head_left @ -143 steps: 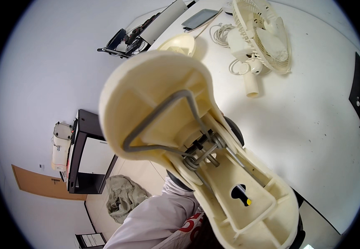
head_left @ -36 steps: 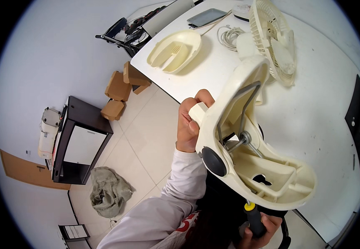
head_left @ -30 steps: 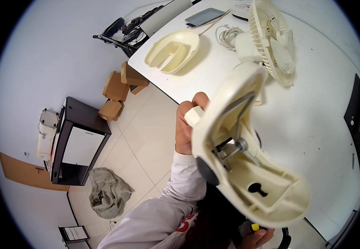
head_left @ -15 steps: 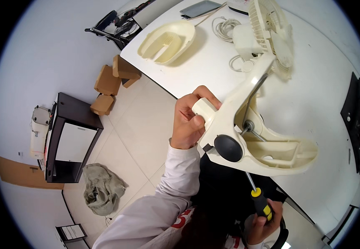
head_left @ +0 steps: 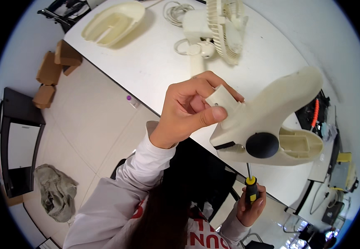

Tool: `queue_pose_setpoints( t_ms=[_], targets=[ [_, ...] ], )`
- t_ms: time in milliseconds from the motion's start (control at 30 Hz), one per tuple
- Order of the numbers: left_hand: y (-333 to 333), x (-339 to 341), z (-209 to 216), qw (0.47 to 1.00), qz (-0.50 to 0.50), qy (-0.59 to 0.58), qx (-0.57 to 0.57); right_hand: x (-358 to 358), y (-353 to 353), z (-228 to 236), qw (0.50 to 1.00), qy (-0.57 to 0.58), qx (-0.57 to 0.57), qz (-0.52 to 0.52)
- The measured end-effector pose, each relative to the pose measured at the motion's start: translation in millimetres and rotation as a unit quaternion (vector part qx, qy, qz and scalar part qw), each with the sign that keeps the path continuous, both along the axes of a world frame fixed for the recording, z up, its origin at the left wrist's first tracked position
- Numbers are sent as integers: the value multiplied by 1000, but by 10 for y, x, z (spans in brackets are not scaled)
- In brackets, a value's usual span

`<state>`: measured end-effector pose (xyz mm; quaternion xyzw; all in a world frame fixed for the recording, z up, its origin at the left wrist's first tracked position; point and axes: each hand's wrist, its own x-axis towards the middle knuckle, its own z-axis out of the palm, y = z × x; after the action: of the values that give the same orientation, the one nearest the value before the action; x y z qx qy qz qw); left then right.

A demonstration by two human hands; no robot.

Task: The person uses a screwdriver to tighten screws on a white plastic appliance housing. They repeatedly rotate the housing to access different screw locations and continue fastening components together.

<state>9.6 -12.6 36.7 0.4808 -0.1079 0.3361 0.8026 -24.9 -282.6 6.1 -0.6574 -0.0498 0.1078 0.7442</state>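
Note:
A cream plastic fan base (head_left: 277,93) with two curved legs and a round black foot pad (head_left: 262,145) is held up over the desk edge. My left hand (head_left: 184,108) is closed around the short tube (head_left: 222,101) of this base, thumb on its near side. Below the base, my right hand (head_left: 250,209) grips the black-and-yellow handle of a screwdriver (head_left: 251,189). The screwdriver's shaft points up and passes behind the base, so its tip is hidden. Further back on the white desk (head_left: 146,74) lie the fan head with its grille (head_left: 223,31) and a cream oval cover (head_left: 136,16).
A coiled cable (head_left: 176,15) sits beside the fan head. Past the base, a black tool pouch (head_left: 302,114) and a red coiled item (head_left: 315,112) lie on the desk. Cardboard boxes (head_left: 49,68), a dark cabinet (head_left: 22,108) and a grey cloth bag (head_left: 55,193) are at the left.
The fan base has turned, so its smooth outer side faces up and its hollow inside is mostly hidden. Things on the desk and floor appear shifted left in the picture. Both hands keep their grips.

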Motion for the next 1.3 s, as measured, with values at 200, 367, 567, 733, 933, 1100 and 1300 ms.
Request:
queue_pose_setpoints(
  t_ms=[200, 367, 567, 733, 933, 1100, 1300],
  targets=[
    [-176, 27, -194, 999, -10, 13, -46, 144, -137, 68, 996, -64, -35, -60],
    [-226, -14, -397, 992, -22, 31, -120, 200, -229, 249, 978, -163, -128, -32],
    [-400, 107, -464, 978, -60, 52, -192, 291, -350, 316, 955, -160, -176, -175],
    [-430, 171, -458, 966, -61, 64, -242, 330, -280, 485, 948, -224, -222, -35],
    [-408, 202, -495, 970, -61, 90, -219, 312, -448, 518, 917, -247, -303, -75],
    [-375, 188, -508, 967, -66, 86, -231, 347, -373, 490, 917, -196, -329, -107],
    [-417, 197, -511, 963, -77, 64, -249, 320, -163, 654, 892, -313, -313, -96]
  ],
)
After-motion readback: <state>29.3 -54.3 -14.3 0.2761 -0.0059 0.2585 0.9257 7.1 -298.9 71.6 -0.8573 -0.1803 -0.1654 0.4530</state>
